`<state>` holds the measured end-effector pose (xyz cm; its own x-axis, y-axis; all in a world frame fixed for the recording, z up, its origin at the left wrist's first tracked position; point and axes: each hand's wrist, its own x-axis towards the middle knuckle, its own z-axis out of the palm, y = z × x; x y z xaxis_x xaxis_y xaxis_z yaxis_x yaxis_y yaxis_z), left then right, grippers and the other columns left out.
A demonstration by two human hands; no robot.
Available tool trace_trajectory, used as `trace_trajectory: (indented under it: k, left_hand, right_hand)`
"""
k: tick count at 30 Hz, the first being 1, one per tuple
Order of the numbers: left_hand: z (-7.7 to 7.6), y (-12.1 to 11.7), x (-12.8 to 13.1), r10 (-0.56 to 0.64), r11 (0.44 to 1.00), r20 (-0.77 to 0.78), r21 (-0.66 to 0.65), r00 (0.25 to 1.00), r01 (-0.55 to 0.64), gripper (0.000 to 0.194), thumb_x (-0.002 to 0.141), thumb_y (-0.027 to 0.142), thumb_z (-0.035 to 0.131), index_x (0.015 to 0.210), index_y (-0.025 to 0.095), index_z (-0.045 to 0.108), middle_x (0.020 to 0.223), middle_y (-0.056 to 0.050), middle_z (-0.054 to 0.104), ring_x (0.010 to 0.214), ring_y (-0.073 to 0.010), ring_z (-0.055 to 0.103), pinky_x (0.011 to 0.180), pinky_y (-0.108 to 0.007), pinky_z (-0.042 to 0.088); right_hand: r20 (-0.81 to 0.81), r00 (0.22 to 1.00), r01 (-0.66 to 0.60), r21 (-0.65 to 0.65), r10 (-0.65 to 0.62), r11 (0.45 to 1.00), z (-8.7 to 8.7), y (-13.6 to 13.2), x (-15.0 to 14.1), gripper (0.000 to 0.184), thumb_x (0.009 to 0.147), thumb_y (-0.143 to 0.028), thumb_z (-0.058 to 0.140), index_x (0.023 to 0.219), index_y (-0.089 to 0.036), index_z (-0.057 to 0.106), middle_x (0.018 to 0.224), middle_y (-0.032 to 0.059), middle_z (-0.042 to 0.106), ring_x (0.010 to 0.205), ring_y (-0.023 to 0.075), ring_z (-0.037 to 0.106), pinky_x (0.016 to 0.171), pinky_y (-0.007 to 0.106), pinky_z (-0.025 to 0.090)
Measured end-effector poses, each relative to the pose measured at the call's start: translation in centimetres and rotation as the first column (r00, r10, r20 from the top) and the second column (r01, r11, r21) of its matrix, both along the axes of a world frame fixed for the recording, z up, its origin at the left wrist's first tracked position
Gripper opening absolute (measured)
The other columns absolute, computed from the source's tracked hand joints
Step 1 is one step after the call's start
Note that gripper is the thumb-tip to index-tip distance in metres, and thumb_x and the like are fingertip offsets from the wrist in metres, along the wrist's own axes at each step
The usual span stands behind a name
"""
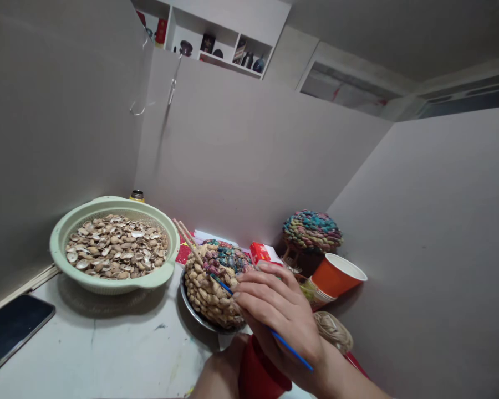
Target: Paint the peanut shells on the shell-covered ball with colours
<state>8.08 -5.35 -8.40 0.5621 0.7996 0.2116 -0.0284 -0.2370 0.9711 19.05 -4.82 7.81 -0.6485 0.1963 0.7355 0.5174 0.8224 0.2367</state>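
Note:
My right hand (278,310) is closed around a paintbrush with a blue handle (291,350). The brush tip touches or hovers just over a rounded form covered in peanut shells (208,299); which of the two I cannot tell. Its upper part is painted pink, teal and purple, while the lower side is bare tan. A metal bowl (195,316) holds this form, and two thin sticks (188,241) lean out from its back left. Below, my left hand (222,366) grips a red cup (260,374), whose contents are hidden by my right hand.
A green colander (62,260) full of shells stands left, near a phone (14,332). At right are a painted shell-covered form (312,230), orange paper cup (335,277), coil of twine (333,331) and red-and-white box (264,253). Grey panels (233,149) surround the table.

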Motion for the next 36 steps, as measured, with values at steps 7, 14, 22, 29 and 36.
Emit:
trace_trajectory:
  k: [7, 14, 22, 29, 36]
  left_hand:
    - [-1.5, -0.3, 0.6, 0.048, 0.998, -0.039, 0.053, 0.998, -0.046, 0.085, 0.06, 0.056, 0.093, 0.129, 0.019, 0.059, 0.105, -0.009, 0.074, 0.09, -0.0316, 0.068, 0.086, -0.042, 0.058]
    - [-0.1, -0.3, -0.1, -0.001, 0.998, 0.038, 0.071, 0.999, -0.001, 0.078, 0.061, 0.057, 0.092, 0.121, 0.015, 0.064, 0.107, -0.012, 0.076, 0.098, -0.0338, 0.07, 0.092, -0.043, 0.058]
    - [-0.8, -0.4, 0.3, 0.06, 0.997, -0.031, 0.041, 0.998, -0.059, 0.082, 0.059, 0.057, 0.094, 0.125, 0.018, 0.066, 0.108, -0.011, 0.079, 0.094, -0.034, 0.072, 0.087, -0.04, 0.061]
    - [1.0, -0.6, -0.2, 0.03, 1.0, -0.073, 0.006, 0.997, -0.029, 0.079, 0.058, 0.047, 0.095, 0.122, 0.014, 0.063, 0.115, -0.017, 0.078, 0.107, -0.0401, 0.071, 0.096, -0.047, 0.058]
    - [1.6, -0.5, -0.3, 0.028, 0.999, -0.206, -0.027, 0.978, -0.035, 0.072, 0.06, 0.038, 0.09, 0.122, 0.019, 0.06, 0.111, -0.013, 0.081, 0.098, -0.0358, 0.077, 0.085, -0.039, 0.059]
  right_hand:
    - [0.02, 1.0, -0.009, 0.032, 0.008, 0.999, -0.7, 1.4, -0.6, 0.021, 0.103, -0.008, 0.049, 0.109, -0.016, 0.068, 0.099, 0.0061, 0.083, 0.102, 0.0214, 0.075, 0.106, 0.044, 0.043]
    - [0.063, 0.998, 0.0, -0.042, 0.003, 0.999, -0.2, 0.0, 0.3, 0.021, 0.104, -0.006, 0.048, 0.108, -0.013, 0.068, 0.098, 0.0071, 0.081, 0.105, 0.0208, 0.072, 0.111, 0.044, 0.038]
    - [0.064, 0.998, -0.001, 0.015, 0.0, 1.0, -0.7, 1.0, -0.5, 0.019, 0.104, -0.009, 0.05, 0.11, -0.015, 0.067, 0.101, 0.0074, 0.082, 0.105, 0.0227, 0.073, 0.109, 0.046, 0.039]
    - [0.06, 0.998, 0.03, -0.03, -0.028, 0.999, 0.6, -0.6, 0.6, 0.02, 0.099, -0.006, 0.053, 0.11, -0.017, 0.066, 0.097, 0.0051, 0.082, 0.1, 0.0203, 0.076, 0.109, 0.042, 0.042]
    - [-0.171, 0.98, 0.099, -0.011, -0.1, 0.995, 1.5, -2.1, 2.2, 0.023, 0.096, -0.003, 0.062, 0.11, -0.02, 0.068, 0.098, 0.0039, 0.082, 0.1, 0.0196, 0.076, 0.106, 0.038, 0.05]
